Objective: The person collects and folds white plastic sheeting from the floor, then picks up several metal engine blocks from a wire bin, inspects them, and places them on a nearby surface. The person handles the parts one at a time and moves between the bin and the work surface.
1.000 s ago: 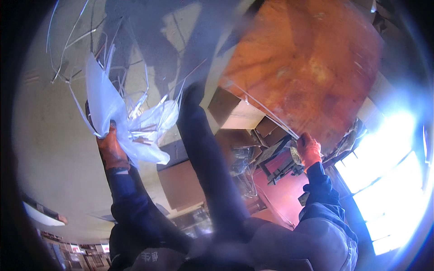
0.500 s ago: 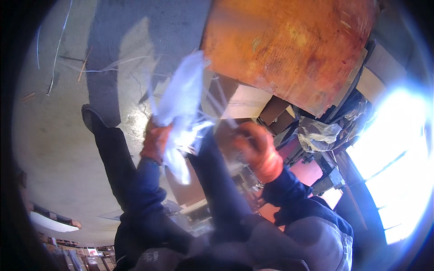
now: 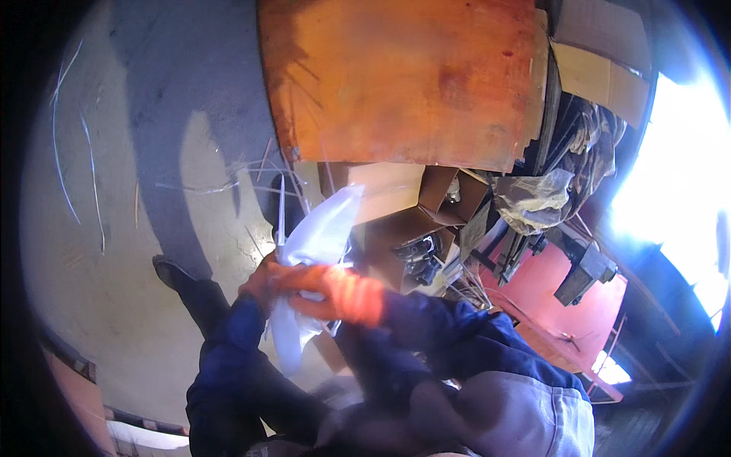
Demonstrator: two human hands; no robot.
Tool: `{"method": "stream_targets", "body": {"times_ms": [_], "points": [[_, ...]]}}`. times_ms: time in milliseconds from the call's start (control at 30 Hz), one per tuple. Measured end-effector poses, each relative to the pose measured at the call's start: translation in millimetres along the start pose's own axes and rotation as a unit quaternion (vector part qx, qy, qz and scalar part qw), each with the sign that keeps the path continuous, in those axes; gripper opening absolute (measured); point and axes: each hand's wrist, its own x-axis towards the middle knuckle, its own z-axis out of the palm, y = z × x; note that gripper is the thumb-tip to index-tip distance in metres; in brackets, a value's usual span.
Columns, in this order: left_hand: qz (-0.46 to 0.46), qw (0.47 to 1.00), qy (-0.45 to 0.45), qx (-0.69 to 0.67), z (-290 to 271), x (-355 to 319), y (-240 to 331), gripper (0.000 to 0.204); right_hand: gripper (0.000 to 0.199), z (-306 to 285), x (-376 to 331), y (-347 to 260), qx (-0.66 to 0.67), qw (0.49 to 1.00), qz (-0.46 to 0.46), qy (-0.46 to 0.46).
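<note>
— What have we got in the middle of the shot?

— Both hands meeting on a bundle of white plastic sheeting (image 3: 316,244). The right hand (image 3: 339,293), in an orange glove, reaches across the body and is wrapped around the bundle's middle, fingers curled over it. The left hand (image 3: 257,286), also gloved in orange, sits just behind it, pressed against the same bundle; it's largely hidden by the right hand, so I can't tell how tightly it is closed.

— And the sheeting itself?

— Held out in front of the person, above the concrete floor (image 3: 114,190). One crumpled end sticks up and away from the hands, the other hangs below them, against the dark blue sleeves.

— What's around it?

— Just beyond sits an open cardboard box (image 3: 415,228) with dark metal parts (image 3: 415,255) inside. Behind that is a large orange-brown board (image 3: 403,76), worn and stained. To the right, a red surface (image 3: 548,286) carries dark metal pieces, with crumpled clear plastic (image 3: 541,198) above it. Thin pale strips (image 3: 76,160) lie scattered on the floor to the left. A dark shoe (image 3: 171,273) shows beside the left forearm.
</note>
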Motion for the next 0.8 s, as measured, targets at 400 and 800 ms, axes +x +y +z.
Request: {"method": "stream_targets", "body": {"times_ms": [400,800], "points": [[-0.318,0.921,0.164,-0.156,-0.4,-8.6,32.8,0.045,0.082,-431.8,-146.5,100.6,-0.398,0.697,0.464,0.374],[-0.302,0.922,0.19,-0.149,16.1,3.8,61.3,0.046,0.069,-439.7,-117.1,69.8,-0.37,0.775,0.423,0.288]]}}
